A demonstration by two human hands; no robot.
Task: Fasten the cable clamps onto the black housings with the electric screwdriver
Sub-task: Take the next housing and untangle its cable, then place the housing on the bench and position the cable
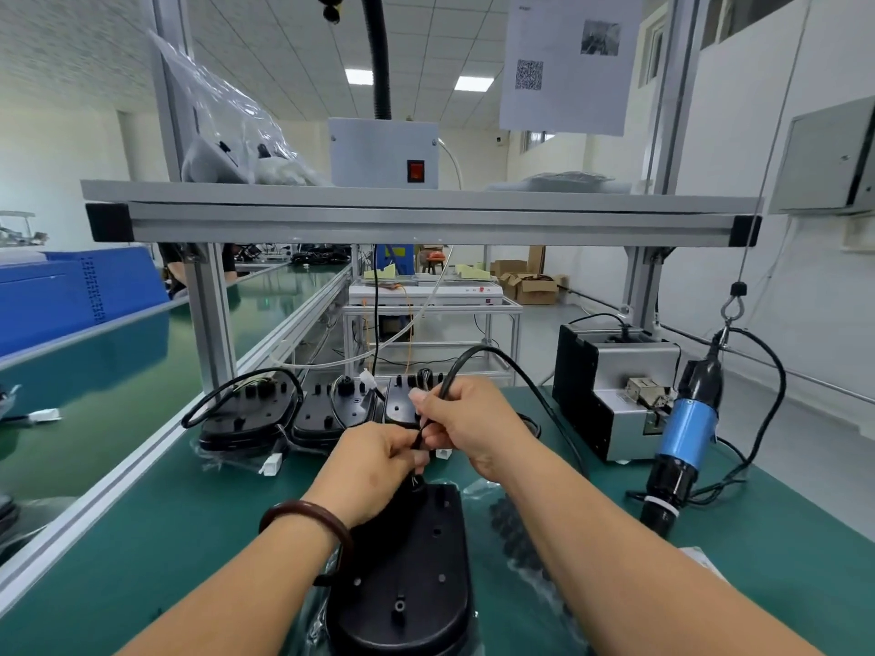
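A black housing (pixel 407 575) lies flat on the green mat right in front of me. Above its far end, my left hand (pixel 374 459) and my right hand (pixel 466 423) both pinch a black cable (pixel 478 355) that loops up and over to the right. Whether a clamp is between my fingers I cannot tell. The electric screwdriver (pixel 686 430), blue-bodied with a black tip, hangs from a hook at the right, untouched. Three more black housings (pixel 251 409) with cables stand in a row behind my hands.
A grey and black screw feeder box (pixel 611 390) sits at the right rear. A plastic bag of small black parts (pixel 525 537) lies right of the near housing. An aluminium shelf (pixel 416 215) spans overhead. A green conveyor (pixel 118 371) runs along the left.
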